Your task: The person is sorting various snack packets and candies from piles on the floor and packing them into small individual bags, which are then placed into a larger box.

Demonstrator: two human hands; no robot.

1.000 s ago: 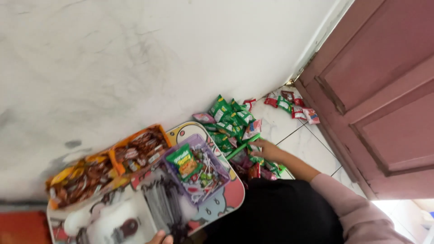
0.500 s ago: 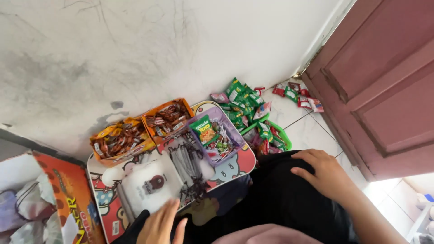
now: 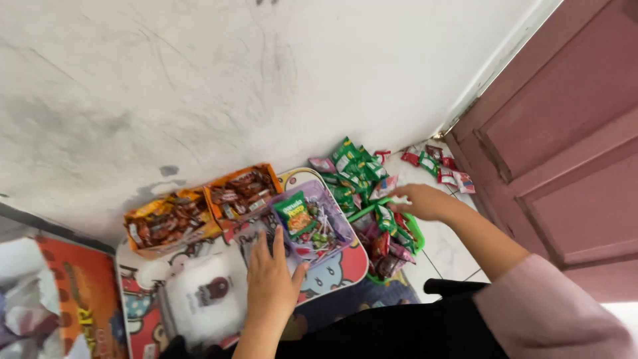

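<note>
Two orange boxes (image 3: 199,206) of brown sweets sit at the far left of the small desk (image 3: 335,266). The left hand (image 3: 271,282) lies flat, its grip spread open, touching the purple tub (image 3: 335,219). Rightward, the right hand (image 3: 422,201) hovers loosely open over the green basket (image 3: 415,233) of packets, grasping nothing.

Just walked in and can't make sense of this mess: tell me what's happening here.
A person sits on the floor by a white wall and a pink door, bent over a small cartoon-print table. Their left hand rests flat on the table beside a purple basket of lollipops and a green snack packet. Their right hand reaches over a green basket into a pile of green and red sachets on the tiles.
</note>
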